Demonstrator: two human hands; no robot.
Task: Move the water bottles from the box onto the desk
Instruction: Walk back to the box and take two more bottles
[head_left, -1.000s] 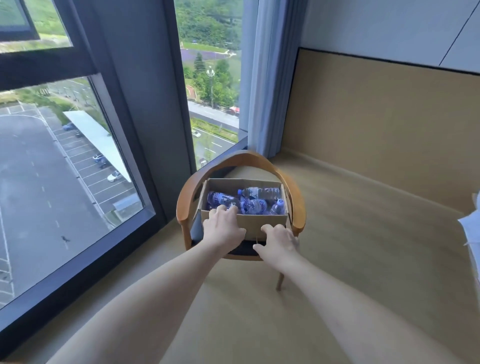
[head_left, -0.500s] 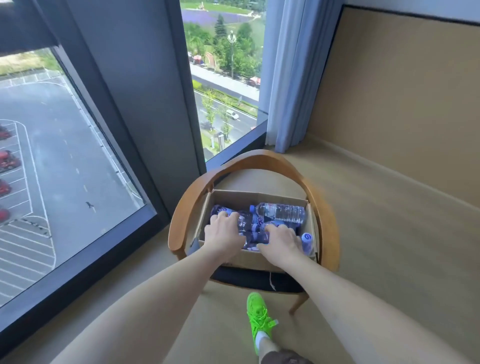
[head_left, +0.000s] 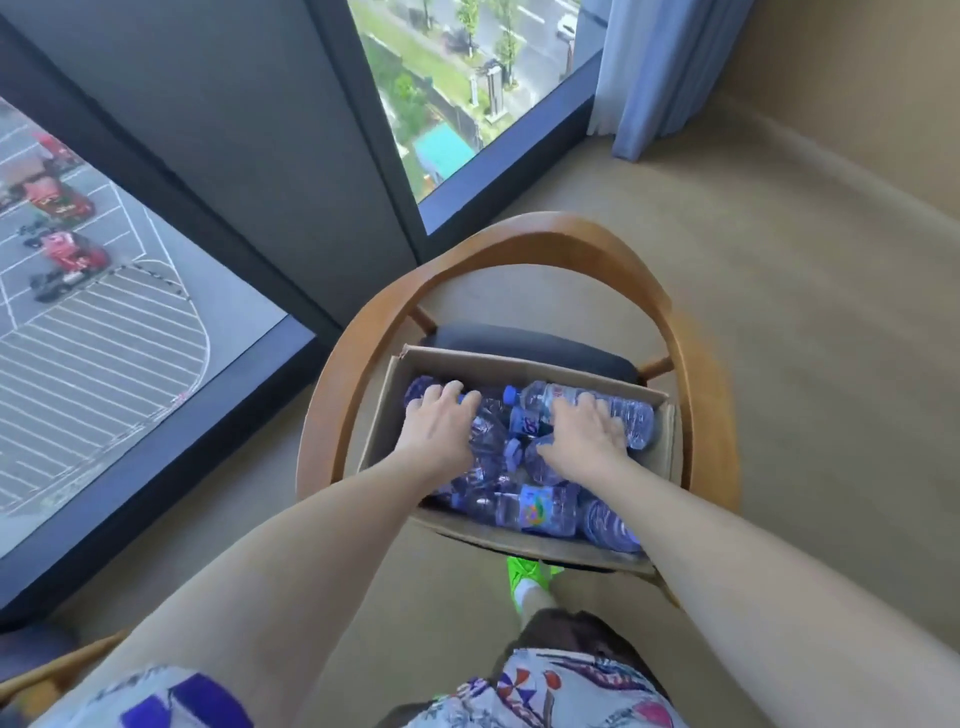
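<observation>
An open cardboard box (head_left: 669, 441) sits on the dark seat of a round wooden armchair (head_left: 696, 374). Several clear water bottles with blue caps and purple-blue labels lie in it on their sides, one along the near wall (head_left: 537, 512). Both my hands are down inside the box. My left hand (head_left: 439, 428) curls its fingers over a bottle (head_left: 418, 387) at the far left. My right hand (head_left: 584, 436) grips a clear bottle (head_left: 631, 422) lying along the far right. The desk is not in view.
A floor-to-ceiling window (head_left: 130, 322) with a dark frame runs along the left, just behind the chair. A blue curtain (head_left: 649, 73) hangs at the far right corner. My green shoe (head_left: 527, 574) stands under the chair's front edge. Beige carpet (head_left: 831, 364) spreads to the right.
I have stepped closer and now look straight down into the box. Both hands moved from the box's near rim in among the bottles and closed on two of them.
</observation>
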